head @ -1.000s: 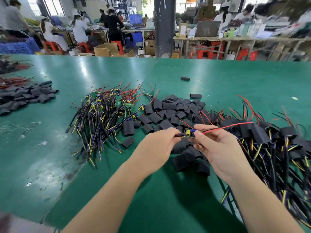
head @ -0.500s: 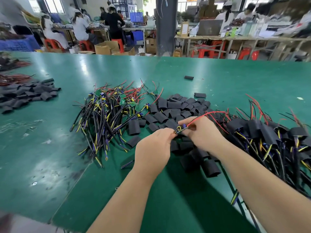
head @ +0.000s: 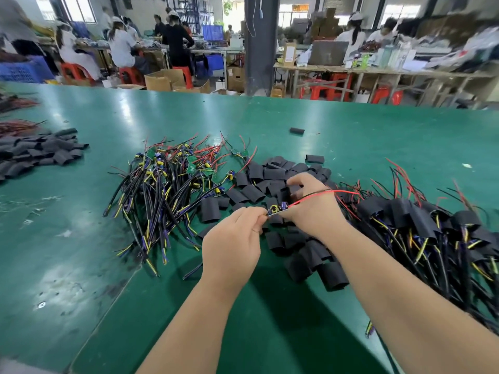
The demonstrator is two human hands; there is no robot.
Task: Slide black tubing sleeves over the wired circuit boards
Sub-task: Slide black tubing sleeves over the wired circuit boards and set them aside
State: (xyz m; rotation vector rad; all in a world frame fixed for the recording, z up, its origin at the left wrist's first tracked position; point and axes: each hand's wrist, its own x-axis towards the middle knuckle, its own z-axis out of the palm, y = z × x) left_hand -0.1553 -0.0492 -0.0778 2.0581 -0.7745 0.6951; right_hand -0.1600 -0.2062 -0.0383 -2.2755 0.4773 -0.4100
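My left hand (head: 237, 238) pinches a small wired circuit board (head: 276, 209) by its near end, just above the table. Its red wire (head: 318, 193) runs right, across the back of my right hand (head: 313, 209). That hand reaches forward into the pile of loose black tubing sleeves (head: 270, 175), and its curled fingers close on one black sleeve (head: 293, 190). More sleeves (head: 310, 257) lie under and in front of my right wrist.
A heap of bare wired boards (head: 167, 179) lies left of the sleeves on the green table (head: 81, 265). Sleeved boards (head: 421, 222) are piled at the right. Another sleeve pile (head: 40, 152) sits far left, a stray sleeve (head: 297, 130) farther back. People work at benches behind.
My right hand let go of the board's wire end and moved forward into the sleeve pile. My left hand kept hold of the board, and the red wire now drapes over my right hand.
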